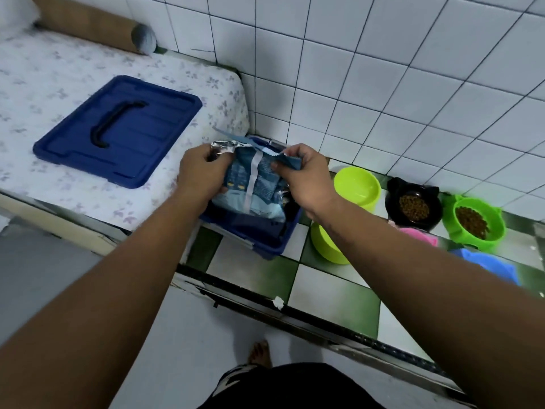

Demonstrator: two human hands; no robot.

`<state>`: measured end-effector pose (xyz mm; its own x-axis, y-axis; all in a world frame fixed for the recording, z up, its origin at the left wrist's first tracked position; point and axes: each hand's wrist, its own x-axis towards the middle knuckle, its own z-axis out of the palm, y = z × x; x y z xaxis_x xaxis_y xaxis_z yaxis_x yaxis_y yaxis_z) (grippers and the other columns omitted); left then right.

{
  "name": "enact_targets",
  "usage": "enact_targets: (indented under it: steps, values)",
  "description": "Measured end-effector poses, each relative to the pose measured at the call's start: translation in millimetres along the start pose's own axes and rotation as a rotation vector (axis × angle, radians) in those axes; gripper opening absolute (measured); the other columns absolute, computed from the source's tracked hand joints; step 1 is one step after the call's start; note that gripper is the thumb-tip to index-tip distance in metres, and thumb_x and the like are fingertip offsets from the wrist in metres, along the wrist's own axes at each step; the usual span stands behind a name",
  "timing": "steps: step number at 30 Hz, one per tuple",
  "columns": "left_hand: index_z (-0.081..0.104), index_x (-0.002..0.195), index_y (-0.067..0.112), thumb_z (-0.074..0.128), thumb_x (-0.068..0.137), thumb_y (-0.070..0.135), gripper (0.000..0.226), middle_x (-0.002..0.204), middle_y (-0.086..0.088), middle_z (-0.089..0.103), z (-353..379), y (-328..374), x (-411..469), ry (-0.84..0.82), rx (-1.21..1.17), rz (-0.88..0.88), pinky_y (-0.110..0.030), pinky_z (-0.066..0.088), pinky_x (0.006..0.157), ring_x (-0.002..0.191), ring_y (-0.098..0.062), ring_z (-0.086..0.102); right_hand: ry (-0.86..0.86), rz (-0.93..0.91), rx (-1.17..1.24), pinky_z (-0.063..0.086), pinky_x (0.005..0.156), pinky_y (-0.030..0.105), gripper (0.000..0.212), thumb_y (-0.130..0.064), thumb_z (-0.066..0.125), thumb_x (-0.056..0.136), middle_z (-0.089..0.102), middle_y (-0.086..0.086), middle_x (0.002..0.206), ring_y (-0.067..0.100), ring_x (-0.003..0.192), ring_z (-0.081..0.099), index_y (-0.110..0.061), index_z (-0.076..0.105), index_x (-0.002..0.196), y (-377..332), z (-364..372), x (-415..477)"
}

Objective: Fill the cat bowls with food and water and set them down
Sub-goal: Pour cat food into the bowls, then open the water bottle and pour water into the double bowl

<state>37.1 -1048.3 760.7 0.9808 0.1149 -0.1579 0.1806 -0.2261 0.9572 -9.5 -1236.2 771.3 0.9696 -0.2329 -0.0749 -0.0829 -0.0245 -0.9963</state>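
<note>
From the head camera, the person leans over an open blue bin (pixel 267 239) standing on the green-and-white tiled floor (pixel 333 287) in the corner beside a bed (pixel 53 72). Both hands hold a blue cat-food bag (pixel 253 187) upright in the bin. The left hand (pixel 202 171) has its fingers clamped on the crumpled foil top, and the right hand (pixel 305 175) pinches the bag's torn upper edge between thumb and fingers. The bin's blue lid (pixel 118 131) lies flat on the bed. To the right, along the wall, a lime bowl (pixel 358 187) sits nearest the bin, then a black bowl (pixel 413 206) and a green bowl (pixel 477 222), both holding brown kibble. Nearer the person, a second lime bowl (pixel 326 245), a pink bowl (pixel 420 235) and a blue bowl (pixel 488 262) are partly hidden by the right arm
</note>
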Motion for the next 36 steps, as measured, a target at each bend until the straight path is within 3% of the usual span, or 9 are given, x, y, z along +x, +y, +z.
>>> enact_targets:
  steps: [5,9,12,15,19,24,27,31,36]
  values:
    - [0.072,0.092,0.017,0.068,0.096,0.026,0.011,0.095,-0.007,0.074,17,-21,3,-0.140,0.141,-0.128,-0.038,0.063,0.056,0.082,-0.023,0.073,0.045,0.146,-0.257,0.048,0.060,0.030,0.016,-0.012,0.075,0.084,0.064,0.010,0.079,0.017,0.066,0.056,-0.010,0.060,0.088,30,-10,5]
    - [0.071,0.090,0.007,0.061,0.088,0.031,0.026,0.088,-0.013,0.073,26,-35,12,-0.214,0.517,-0.090,-0.046,0.064,0.063,0.073,-0.031,0.071,-0.081,0.239,-0.580,0.049,0.061,0.031,0.022,-0.016,0.076,0.082,0.066,0.015,0.089,0.020,0.069,0.058,-0.010,0.058,0.093,36,-8,12]
    - [0.067,0.104,0.005,0.060,0.095,0.029,0.026,0.101,-0.013,0.072,30,-31,16,-0.274,0.720,-0.018,-0.032,0.054,0.068,0.078,-0.026,0.065,-0.056,-0.051,-0.876,0.048,0.069,0.031,0.033,-0.019,0.076,0.080,0.057,0.009,0.110,0.023,0.088,0.057,-0.014,0.052,0.102,28,2,11]
    - [0.054,0.128,0.004,0.065,0.093,0.024,0.042,0.123,-0.016,0.067,36,-32,13,-0.271,0.765,0.037,-0.037,0.053,0.082,0.105,-0.032,0.064,0.013,-0.534,-1.236,0.046,0.088,0.043,0.047,-0.019,0.075,0.075,0.052,0.009,0.126,0.031,0.114,0.051,-0.014,0.056,0.117,32,5,3]
    - [0.023,0.157,0.011,0.075,0.089,0.027,0.087,0.148,-0.017,0.042,40,-36,-4,-0.089,0.904,0.277,-0.049,0.052,0.094,0.128,-0.035,0.051,-0.027,-0.823,-1.486,0.038,0.083,0.043,0.027,-0.018,0.070,0.084,0.058,0.008,0.118,0.032,0.106,0.052,-0.015,0.064,0.110,52,-3,-4]
    - [0.054,0.139,0.019,0.077,0.084,0.030,0.060,0.135,-0.013,0.046,42,-46,-2,-0.155,1.062,0.633,-0.046,0.051,0.093,0.122,-0.033,0.045,-0.057,-0.556,-1.614,0.038,0.082,0.041,0.030,-0.036,0.052,0.096,0.061,0.006,0.110,0.029,0.101,0.052,-0.014,0.068,0.109,62,-8,1]
    - [0.032,0.157,0.020,0.059,0.098,0.040,0.068,0.151,-0.011,0.038,49,-53,3,-0.377,1.205,0.513,-0.047,0.041,0.106,0.138,-0.032,0.037,-0.189,-0.379,-1.668,0.034,0.090,0.044,0.044,-0.046,0.035,0.099,0.062,0.003,0.118,0.026,0.109,0.053,-0.017,0.064,0.117,64,-7,7]
    - [0.013,0.164,0.018,0.039,0.105,0.043,0.068,0.160,-0.011,0.025,54,-59,5,-0.430,1.342,0.440,-0.052,0.029,0.112,0.147,-0.033,0.024,-0.268,-0.323,-1.688,0.024,0.097,0.046,0.049,-0.048,0.025,0.100,0.061,0.003,0.125,0.026,0.113,0.055,-0.019,0.060,0.119,69,-7,11]
    - [0.022,0.161,0.019,0.044,0.103,0.042,0.067,0.158,-0.012,0.032,55,-48,3,-0.408,1.381,0.407,-0.056,0.029,0.112,0.144,-0.034,0.029,-0.270,-0.263,-1.648,0.024,0.102,0.047,0.047,-0.049,0.034,0.098,0.057,0.003,0.131,0.026,0.119,0.052,-0.019,0.056,0.126,66,-5,13]
